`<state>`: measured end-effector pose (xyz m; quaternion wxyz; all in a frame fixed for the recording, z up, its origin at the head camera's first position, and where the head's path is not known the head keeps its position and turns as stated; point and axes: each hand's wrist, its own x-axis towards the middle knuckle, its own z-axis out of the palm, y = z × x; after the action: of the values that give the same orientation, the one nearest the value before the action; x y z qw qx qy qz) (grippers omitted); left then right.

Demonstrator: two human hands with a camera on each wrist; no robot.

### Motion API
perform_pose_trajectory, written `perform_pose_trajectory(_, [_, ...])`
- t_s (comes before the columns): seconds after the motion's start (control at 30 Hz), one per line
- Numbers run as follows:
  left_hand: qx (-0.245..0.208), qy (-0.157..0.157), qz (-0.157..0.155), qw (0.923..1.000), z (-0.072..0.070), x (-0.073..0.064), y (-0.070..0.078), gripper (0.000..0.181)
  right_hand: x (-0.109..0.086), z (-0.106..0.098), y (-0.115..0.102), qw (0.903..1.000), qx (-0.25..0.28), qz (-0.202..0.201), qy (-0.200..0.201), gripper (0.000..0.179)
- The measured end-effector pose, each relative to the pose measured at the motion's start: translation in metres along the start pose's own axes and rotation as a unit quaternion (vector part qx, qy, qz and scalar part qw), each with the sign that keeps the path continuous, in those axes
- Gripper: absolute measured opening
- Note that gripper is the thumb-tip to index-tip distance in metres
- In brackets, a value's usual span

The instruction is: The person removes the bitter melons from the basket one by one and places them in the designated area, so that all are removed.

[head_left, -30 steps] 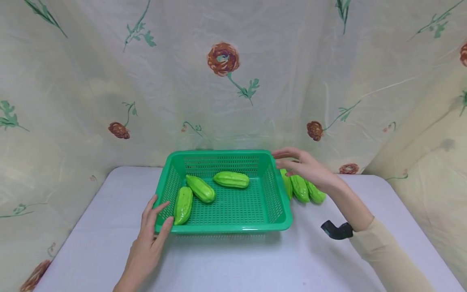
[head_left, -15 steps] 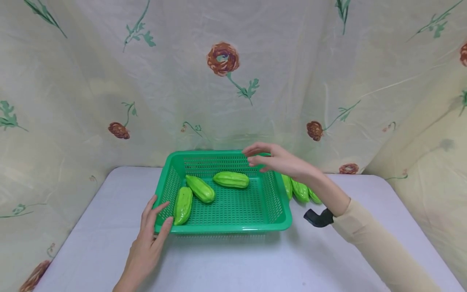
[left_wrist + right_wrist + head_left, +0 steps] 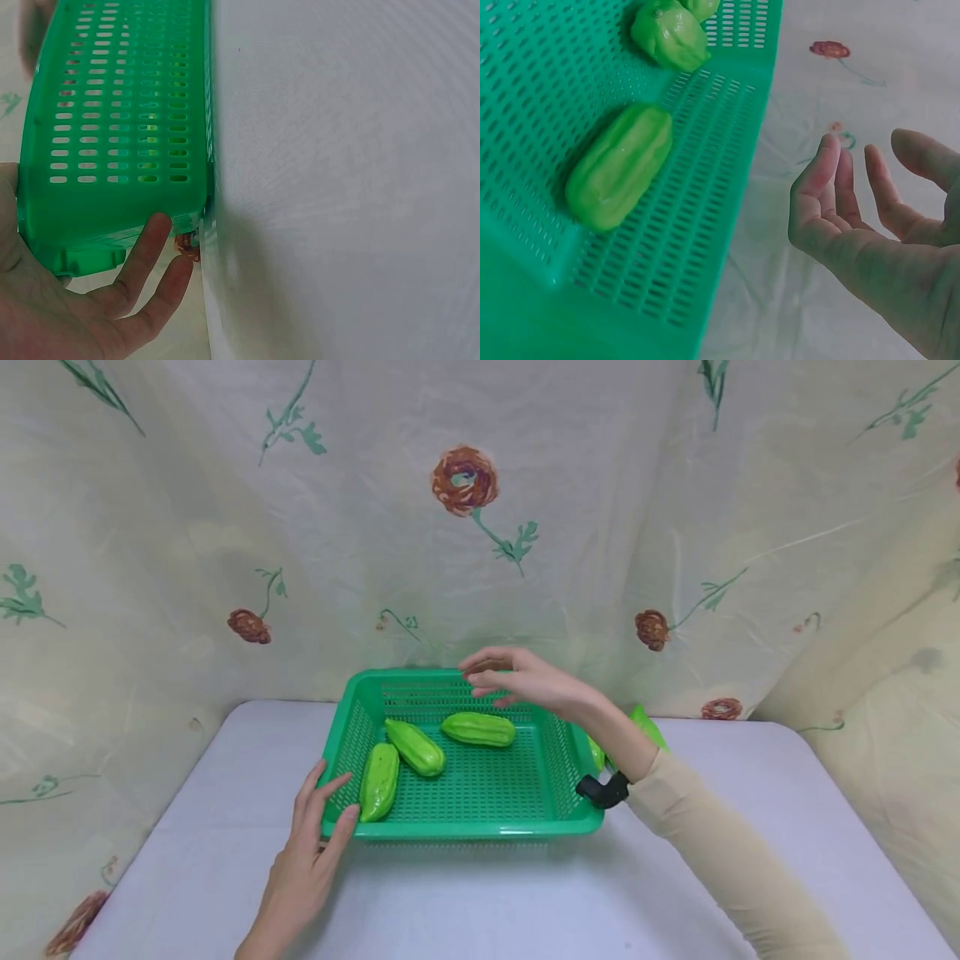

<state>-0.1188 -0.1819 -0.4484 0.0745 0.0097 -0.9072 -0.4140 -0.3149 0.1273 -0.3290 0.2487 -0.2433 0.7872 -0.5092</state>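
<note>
Basket, head view: the green basket (image 3: 465,830) stood on the white table (image 3: 202,827); inside lay one gourd (image 3: 378,781) by the left wall, a second gourd (image 3: 416,749) just beside it and a third gourd (image 3: 478,729) towards the far wall.
Outside gourds, head view: more gourds (image 3: 650,728) lay beyond the right wall, partly hidden by my arm, so I could not count them.
Left hand, head view: my left hand (image 3: 300,860) rested over the near-left corner, fingers loosely extended.
Right hand, head view: my right hand (image 3: 525,681) hung above the far rim, fingers slack, holding nothing.
Black piece, head view: the black piece (image 3: 602,791) by my sleeve (image 3: 720,843) overlapped the right rim; a lowered arm, I judged, could snag it there.
Left fingertips, left wrist view: mine lay by the slotted outer wall (image 3: 120,112); uneven pressure could have slid or tipped the basket and rolled the gourds.
Right fingers, right wrist view: half-curled, empty, apart from every gourd; a careless sweep could have knocked the rim.
</note>
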Motion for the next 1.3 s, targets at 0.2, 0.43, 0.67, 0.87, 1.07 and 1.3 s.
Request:
perform_pose_trajectory(0.2, [-0.003, -0.001, 0.0, 1.0, 0.0, 0.001, 0.001, 0.049, 0.021, 0.005, 0.006, 0.9996, 0.019, 0.022, 0.008, 0.046])
perform_pose_trajectory(0.43, [-0.005, -0.002, -0.002, 1.0, -0.001, 0.0, 0.001, 0.048, 0.042, 0.009, 0.017, 0.9989, 0.015, 0.043, -0.003, 0.045])
perform_pose_trajectory(0.67, [-0.006, -0.006, -0.001, 1.0, -0.001, 0.001, 0.002, 0.049, 0.054, 0.016, 0.026, 0.9966, -0.029, 0.073, -0.024, 0.045])
perform_pose_trajectory(0.87, [-0.001, -0.004, -0.002, 1.0, -0.001, 0.001, 0.002, 0.049, 0.056, 0.016, 0.032, 0.9937, -0.049, 0.097, -0.026, 0.046])
perform_pose_trajectory(1.07, [-0.001, 0.001, 0.004, 1.0, 0.0, 0.0, 0.001, 0.049, 0.056, 0.015, 0.036, 0.991, -0.071, 0.109, -0.031, 0.046])
perform_pose_trajectory(1.3, [-0.003, 0.004, 0.006, 1.0, 0.0, 0.0, 0.0, 0.049, 0.056, 0.014, 0.04, 0.9882, -0.079, 0.127, -0.03, 0.045])
